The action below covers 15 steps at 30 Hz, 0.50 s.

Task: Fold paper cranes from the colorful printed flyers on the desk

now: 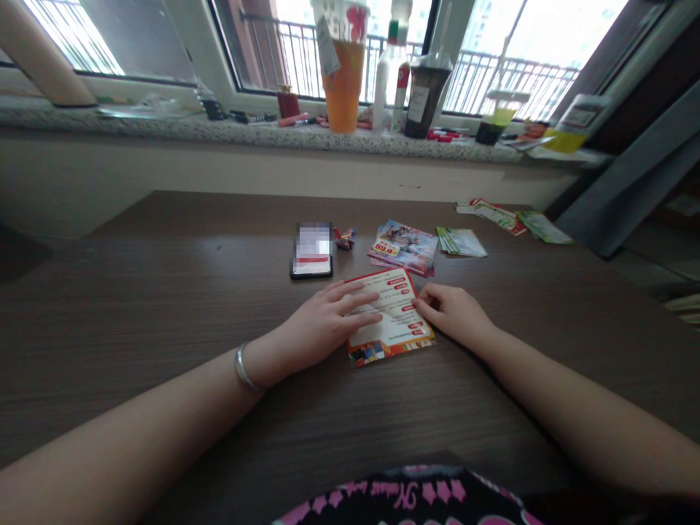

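Room: looks like a home, beside a window (191,36)
Outside: metal railing (547,74) behind the glass
Granite windowsill (164,127): plastic cup of orange drink (344,84) near mid-edge, clear bottle (383,84) beside it
Curtain (628,189): grey-blue, past the sill's right end
Wood-grain table (164,292): far edge by the wall (328,171), leaflets (497,216) near its far right corner

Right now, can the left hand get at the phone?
Likely yes: the phone lies just beyond the left hand, which is spread on the leaflet, with nothing visible blocking the way.
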{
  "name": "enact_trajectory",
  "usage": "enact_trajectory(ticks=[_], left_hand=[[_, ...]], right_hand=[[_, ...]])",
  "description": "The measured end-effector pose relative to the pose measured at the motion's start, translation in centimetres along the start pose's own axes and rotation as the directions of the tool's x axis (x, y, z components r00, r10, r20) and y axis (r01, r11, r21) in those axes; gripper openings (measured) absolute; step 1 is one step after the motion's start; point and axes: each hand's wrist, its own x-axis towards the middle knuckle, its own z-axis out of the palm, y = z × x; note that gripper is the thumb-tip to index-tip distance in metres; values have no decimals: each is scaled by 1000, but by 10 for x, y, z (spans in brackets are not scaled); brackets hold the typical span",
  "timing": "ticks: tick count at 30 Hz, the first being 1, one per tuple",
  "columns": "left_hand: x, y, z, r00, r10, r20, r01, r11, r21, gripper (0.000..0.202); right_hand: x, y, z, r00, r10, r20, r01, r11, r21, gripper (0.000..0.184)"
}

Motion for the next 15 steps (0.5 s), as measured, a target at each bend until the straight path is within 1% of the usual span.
enact_trajectory(ticks=[2, 4, 7, 9, 12, 14, 15], left_hand=[[0, -1, 1, 999, 43, 24, -42, 999, -30, 37], [1, -1, 2, 997, 62, 39, -60, 997, -51, 33], [2, 1, 1, 997, 67, 44, -64, 996, -66, 27], [2, 4, -1, 997, 58, 59, -54, 995, -79, 25], [3, 8, -4, 996, 45, 76, -37, 994, -100, 21], [3, 9, -5, 997, 37, 65, -29, 994, -110, 22], [3, 10, -6, 998, 33, 57, -26, 993, -113, 24]], right_hand=[[0, -1, 0, 1000, 3, 10, -2, 1000, -20, 25], [0, -2, -1, 1000, 11, 15, -11, 999, -46, 26], [-1, -4, -2, 1000, 13, 20, -11, 996, -89, 28], [-2, -4, -2, 1000, -20, 22, 22, 994, -109, 28], [-3, -4, -1, 991, -136, -5, 135, 985, -110, 23], [-3, -3, -1, 965, -259, -43, 254, 963, -95, 15], [-3, -3, -1, 941, -332, -62, 326, 941, -89, 12]])
